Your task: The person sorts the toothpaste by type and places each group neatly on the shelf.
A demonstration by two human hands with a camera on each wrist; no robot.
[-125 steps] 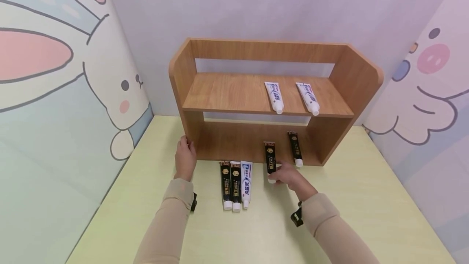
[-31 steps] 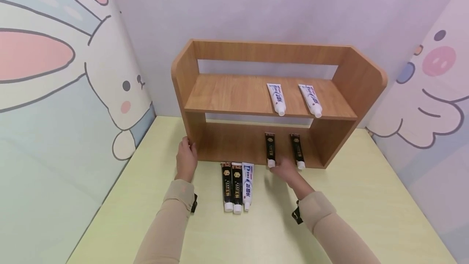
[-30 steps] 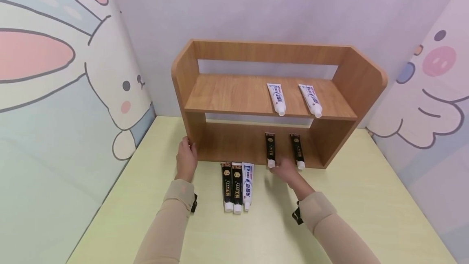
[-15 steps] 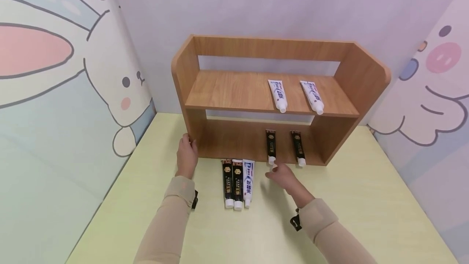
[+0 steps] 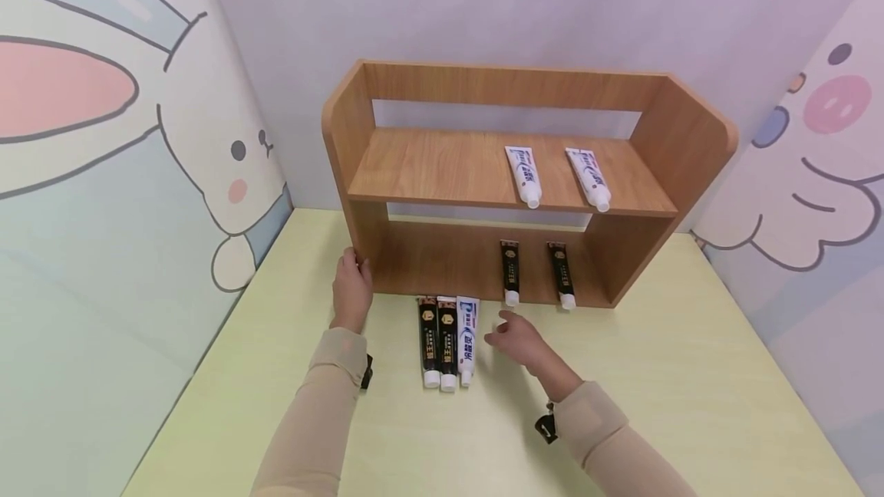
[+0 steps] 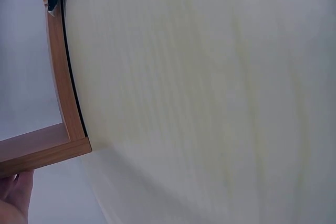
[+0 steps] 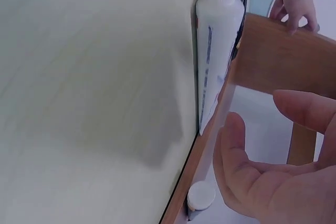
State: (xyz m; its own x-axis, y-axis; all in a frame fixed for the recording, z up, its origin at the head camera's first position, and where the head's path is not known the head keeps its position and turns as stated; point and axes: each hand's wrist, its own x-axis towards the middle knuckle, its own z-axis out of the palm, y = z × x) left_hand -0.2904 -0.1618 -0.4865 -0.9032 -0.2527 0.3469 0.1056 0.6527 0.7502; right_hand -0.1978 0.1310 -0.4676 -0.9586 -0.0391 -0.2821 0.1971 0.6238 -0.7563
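My left hand (image 5: 352, 294) grips the front edge of the left side panel of a wooden shelf (image 5: 338, 152). In the left wrist view, part of that hand (image 6: 17, 195) shows against the panel. My right hand (image 5: 518, 340) holds nothing, its thumb and fingers parted, just right of a white toothpaste tube (image 5: 467, 340) on the table. Two black toothpaste tubes (image 5: 428, 336) lie directly left of it. In the right wrist view, the right hand (image 7: 278, 171) is beside the white tube (image 7: 218, 51). A black toothpaste tube (image 5: 510, 267) lies on the lower shelf, cap at the front edge.
Another black tube (image 5: 561, 271) lies on the lower board, further right. On the upper board (image 5: 435, 163) are two white toothpaste tubes, the left one (image 5: 522, 175) and the right one (image 5: 588, 177). The shelf stands on a pale yellow table (image 5: 276, 405) between cartoon-printed walls.
My right hand slid a black tube back onto the lower board, let go of it and moved left and nearer, towards the white tube. The left hand stayed at the panel.
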